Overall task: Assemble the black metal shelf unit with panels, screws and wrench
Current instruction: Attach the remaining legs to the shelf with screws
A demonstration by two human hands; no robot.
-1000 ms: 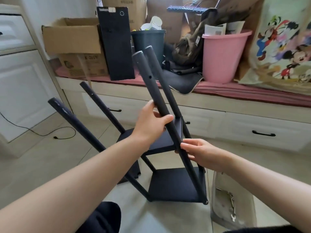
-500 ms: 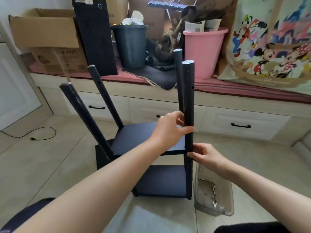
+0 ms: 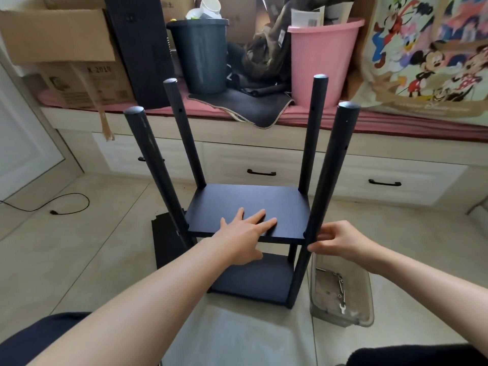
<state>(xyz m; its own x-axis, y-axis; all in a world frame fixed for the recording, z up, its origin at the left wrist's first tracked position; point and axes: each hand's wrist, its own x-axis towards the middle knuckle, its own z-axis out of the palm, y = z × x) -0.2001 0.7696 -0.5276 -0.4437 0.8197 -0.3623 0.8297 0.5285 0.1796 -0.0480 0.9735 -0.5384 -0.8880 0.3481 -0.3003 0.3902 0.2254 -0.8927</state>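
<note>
Left hand [image 3: 244,232] flat, fingers straight, pressing upper panel [image 3: 250,207]. Right hand [image 3: 339,240] fingers curled, pinching front-right post [image 3: 330,175] at panel corner. Shelf unit [image 3: 253,278] upright on floor, four posts up, lower panel below. Tray [image 3: 315,310] with screws [image 3: 339,282], wrench [image 3: 342,303] just right.

The spare black panel [image 3: 165,241] on the floor is mostly hidden behind the near left post [image 3: 155,165]. Bits in the clear plastic tray [image 3: 367,299] are too small to identify, and the cardboard box [image 3: 55,33] is cropped.
</note>
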